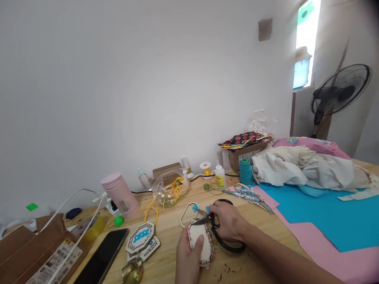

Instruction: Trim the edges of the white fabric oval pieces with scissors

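Note:
My left hand (pixel 187 258) holds a small cream fabric pouch (pixel 201 242) with a patterned edge, thumb pressed on its face. My right hand (pixel 229 223) grips black-handled scissors (pixel 220 232), whose blades (pixel 202 218) are at the pouch's top edge. Both hands rest low over the wooden table (pixel 168 228). A white wire-like loop (pixel 186 211) with small blue pieces lies just behind the pouch.
A black phone (pixel 102 256), white and blue ornaments (pixel 141 236), a pink tumbler (pixel 120 195), a cardboard box (pixel 38 246) and cables sit left. A bag of bells (pixel 171 189), glue bottle (pixel 219 175), teal thread spool (pixel 245 171), blue and pink felt sheets (pixel 319 213), piled cloth and a fan (pixel 340 90) are right.

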The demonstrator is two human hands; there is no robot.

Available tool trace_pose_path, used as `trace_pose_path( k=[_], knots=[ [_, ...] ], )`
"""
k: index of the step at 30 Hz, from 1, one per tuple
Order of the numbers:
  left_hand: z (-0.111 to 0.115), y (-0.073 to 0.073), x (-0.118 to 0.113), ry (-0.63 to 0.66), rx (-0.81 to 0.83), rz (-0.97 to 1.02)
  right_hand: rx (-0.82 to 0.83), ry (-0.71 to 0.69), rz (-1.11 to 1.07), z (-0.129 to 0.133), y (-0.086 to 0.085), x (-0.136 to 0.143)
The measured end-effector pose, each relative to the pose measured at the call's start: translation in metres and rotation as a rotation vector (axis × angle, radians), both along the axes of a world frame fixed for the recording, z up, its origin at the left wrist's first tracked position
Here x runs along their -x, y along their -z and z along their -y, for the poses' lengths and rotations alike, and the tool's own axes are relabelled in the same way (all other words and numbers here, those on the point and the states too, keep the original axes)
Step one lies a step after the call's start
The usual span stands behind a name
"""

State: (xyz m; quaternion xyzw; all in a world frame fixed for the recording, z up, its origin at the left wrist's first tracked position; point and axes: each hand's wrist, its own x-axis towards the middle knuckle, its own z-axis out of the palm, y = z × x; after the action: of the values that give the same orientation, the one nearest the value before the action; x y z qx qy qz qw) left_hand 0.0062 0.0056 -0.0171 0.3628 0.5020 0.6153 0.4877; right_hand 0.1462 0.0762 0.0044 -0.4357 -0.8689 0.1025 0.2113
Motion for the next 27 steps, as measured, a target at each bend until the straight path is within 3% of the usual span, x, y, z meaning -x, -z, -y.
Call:
trace_pose_path(
  k=[7,13,17,21,27],
  knots=[
    [-0.0011,0.0044,0.0033,0.021,0.000,-0.002,0.008,-0.011,0.000,0.0002,-0.0006,-0.0006],
    [-0.0002,-0.0007,0.0029,0.041,0.013,0.037,0.011,-0.018,-0.050,0.0004,0.0024,0.0003],
    [0.0021,-0.0029,0.0005,0.037,0.026,0.062,0.035,0.048,-0.108,-0.0033,0.0024,-0.0025],
    [0.0050,-0.0033,-0.0032,-0.032,0.021,0.106,0.039,0.074,-0.175,-0.0067,-0.0006,-0.0065],
    [0.0052,-0.0035,-0.0018,-0.173,0.001,0.080,0.056,0.036,-0.495,-0.0023,-0.0043,-0.0001]
  ],
)
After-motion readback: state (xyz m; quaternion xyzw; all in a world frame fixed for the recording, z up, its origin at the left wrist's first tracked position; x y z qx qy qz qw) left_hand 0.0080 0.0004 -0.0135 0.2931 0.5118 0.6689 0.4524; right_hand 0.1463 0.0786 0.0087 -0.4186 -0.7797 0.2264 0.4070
